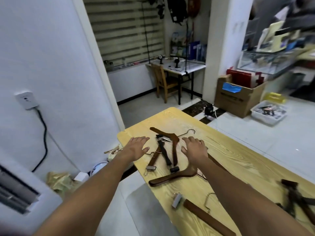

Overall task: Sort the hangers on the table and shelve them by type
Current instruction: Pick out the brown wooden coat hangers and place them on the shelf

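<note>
Both arms are being held out over the yellow table [238, 160]. The left hand [136, 148] is being held flat, palm down, its fingers [140, 139] straight and close together with the thumb set apart. Nothing is being gripped by it, and whether the tabletop is being touched cannot be told. The right hand [194, 149] is also being held palm down, its fingers [190, 140] loosely bent and slightly spread, tips towards the wood. Nothing is being pinched by them. Between the two sets of fingers, three hangers are lying crossed over one another: a brown hanger [175, 142] whose wire hook is showing just beyond the right fingertips, a black clip hanger [164, 153], and a brown clip hanger [153, 160] just beside the left thumb. Behind the right wrist, a curved hanger [172, 178] is being partly covered by the forearm. Further back from the fingers, under the right arm, another clip hanger [202, 213] is lying. Well to the right of the fingers, dark hangers [296, 195] are being shown only as a blur.
</note>
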`<control>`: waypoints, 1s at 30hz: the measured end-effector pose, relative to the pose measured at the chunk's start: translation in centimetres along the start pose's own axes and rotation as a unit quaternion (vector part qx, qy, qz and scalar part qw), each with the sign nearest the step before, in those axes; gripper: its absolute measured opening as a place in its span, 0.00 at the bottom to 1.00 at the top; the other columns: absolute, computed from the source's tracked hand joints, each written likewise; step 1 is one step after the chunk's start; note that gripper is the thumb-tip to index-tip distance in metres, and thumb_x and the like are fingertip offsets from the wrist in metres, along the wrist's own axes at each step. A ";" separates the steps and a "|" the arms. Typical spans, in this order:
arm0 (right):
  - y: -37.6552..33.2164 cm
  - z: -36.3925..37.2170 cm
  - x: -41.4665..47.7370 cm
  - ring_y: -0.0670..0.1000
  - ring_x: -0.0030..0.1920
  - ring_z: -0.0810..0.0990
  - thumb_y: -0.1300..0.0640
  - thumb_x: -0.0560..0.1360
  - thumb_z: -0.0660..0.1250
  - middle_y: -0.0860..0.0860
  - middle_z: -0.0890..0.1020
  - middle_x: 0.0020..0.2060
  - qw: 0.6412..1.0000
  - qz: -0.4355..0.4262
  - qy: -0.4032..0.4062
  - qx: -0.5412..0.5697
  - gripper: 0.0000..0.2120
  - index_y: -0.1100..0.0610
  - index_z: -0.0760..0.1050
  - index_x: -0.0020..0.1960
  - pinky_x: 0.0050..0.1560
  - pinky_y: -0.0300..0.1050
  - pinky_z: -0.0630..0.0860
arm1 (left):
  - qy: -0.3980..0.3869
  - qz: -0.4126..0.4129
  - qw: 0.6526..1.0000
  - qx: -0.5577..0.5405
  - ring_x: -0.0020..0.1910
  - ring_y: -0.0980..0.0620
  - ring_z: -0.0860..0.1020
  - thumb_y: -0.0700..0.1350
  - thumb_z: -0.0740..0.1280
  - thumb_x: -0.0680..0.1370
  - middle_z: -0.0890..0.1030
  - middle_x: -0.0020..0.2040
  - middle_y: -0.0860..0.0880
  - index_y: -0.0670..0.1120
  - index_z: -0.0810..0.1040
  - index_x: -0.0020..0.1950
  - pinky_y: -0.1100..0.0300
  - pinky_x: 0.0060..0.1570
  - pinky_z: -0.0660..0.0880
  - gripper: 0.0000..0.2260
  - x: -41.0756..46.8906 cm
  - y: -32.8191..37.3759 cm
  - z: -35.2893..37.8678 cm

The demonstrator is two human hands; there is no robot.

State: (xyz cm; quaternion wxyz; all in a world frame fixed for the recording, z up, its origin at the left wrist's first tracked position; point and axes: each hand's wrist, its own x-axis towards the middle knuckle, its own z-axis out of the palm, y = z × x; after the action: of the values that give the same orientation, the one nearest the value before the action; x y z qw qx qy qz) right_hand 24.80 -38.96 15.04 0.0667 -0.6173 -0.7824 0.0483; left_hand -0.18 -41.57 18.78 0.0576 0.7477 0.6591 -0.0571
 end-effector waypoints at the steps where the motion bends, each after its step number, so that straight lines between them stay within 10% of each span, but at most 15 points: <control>1: 1.1 0.1 0.0 0.58 0.66 0.70 0.48 0.80 0.55 0.54 0.70 0.67 1.000 0.012 -0.002 -0.004 0.22 0.51 0.62 0.73 0.66 0.53 0.63 | -0.005 0.005 1.000 0.000 0.76 0.48 0.56 0.54 0.52 0.82 0.56 0.78 0.48 0.50 0.53 0.77 0.52 0.75 0.49 0.24 0.8 0.7 0.3; 30: 8.9 4.2 0.9 0.56 0.70 0.66 0.46 0.80 0.56 0.53 0.67 0.71 0.964 0.262 -0.049 -0.019 0.23 0.50 0.62 0.73 0.70 0.53 0.60 | -0.098 0.225 0.969 0.009 0.76 0.49 0.57 0.53 0.53 0.82 0.60 0.77 0.48 0.49 0.55 0.77 0.52 0.76 0.49 0.23 17.4 5.1 4.8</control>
State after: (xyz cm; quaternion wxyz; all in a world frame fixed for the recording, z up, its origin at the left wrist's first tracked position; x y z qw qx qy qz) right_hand 32.46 -35.96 9.56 0.0011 -0.7986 -0.5966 0.0796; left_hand 6.96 -25.91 11.29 0.1261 0.8683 0.4641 -0.1217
